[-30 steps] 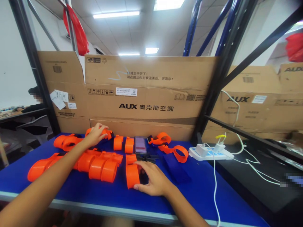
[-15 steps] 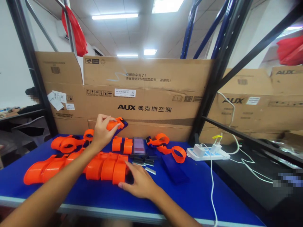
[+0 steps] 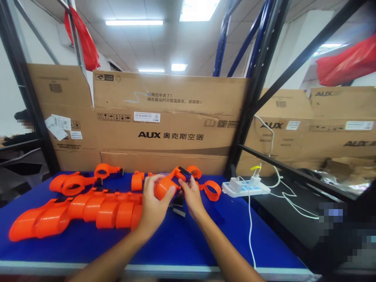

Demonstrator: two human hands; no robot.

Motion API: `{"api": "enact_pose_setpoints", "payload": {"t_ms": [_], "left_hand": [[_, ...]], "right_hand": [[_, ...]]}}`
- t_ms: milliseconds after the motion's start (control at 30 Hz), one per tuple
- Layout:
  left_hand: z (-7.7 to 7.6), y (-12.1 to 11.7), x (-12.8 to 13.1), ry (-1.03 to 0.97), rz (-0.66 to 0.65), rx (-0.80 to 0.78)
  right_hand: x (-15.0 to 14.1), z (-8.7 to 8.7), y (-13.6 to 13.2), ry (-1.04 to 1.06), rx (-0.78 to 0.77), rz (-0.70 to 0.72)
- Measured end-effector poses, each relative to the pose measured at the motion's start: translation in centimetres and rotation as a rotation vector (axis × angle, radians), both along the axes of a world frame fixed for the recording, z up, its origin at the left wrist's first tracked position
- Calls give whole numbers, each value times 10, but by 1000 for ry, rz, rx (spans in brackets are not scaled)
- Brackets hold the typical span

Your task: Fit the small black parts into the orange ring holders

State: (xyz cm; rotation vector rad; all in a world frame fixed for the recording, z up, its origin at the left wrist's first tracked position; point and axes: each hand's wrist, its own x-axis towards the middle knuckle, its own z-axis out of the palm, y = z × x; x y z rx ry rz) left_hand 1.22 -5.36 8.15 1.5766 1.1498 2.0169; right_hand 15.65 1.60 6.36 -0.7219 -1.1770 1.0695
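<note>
Orange ring piece (image 3: 164,188), one, dark-ended: centre of frame, raised above the tabletop between the hands. Left hand (image 3: 155,203): thumb and fingers pinching the ring. Right hand (image 3: 191,196): fingers drawn in at the dark end; exact contact partly hidden. Row of orange pieces (image 3: 106,214): left to centre, closely ranged, right end behind the left hand. Loose orange ring (image 3: 218,192): right of the right hand. Blue tabletop (image 3: 232,237): open stretch between right forearm and white cable (image 3: 250,235); narrower band between row and pale front edge (image 3: 173,271), crossed by the left forearm. Power strip (image 3: 245,189): right of centre, near the table's right edge. Cardboard panel (image 3: 164,147): upright along the rear edge, bounding room behind.
</note>
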Motion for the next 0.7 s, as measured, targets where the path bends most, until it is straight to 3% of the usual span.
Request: {"api": "enact_pose_setpoints", "payload": {"t_ms": [100, 233, 333, 400, 500, 700], "left_hand": [[-15, 5, 11, -191, -218, -163], [-26, 26, 24, -442, -427, -350], [-37, 42, 34, -517, -618, -390], [-45, 49, 37, -534, -624, -371], [-55, 51, 33, -588, -530, -359], [-59, 46, 16, -703, -400, -390]], "right_hand": [[10, -3, 5, 70, 1, -60], [16, -10, 7, 28, -38, 48], [14, -15, 5, -34, -28, 134], [12, -18, 4, -46, -16, 168], [12, -23, 2, -45, -37, 205], [16, -34, -5, -141, -139, 200]]}}
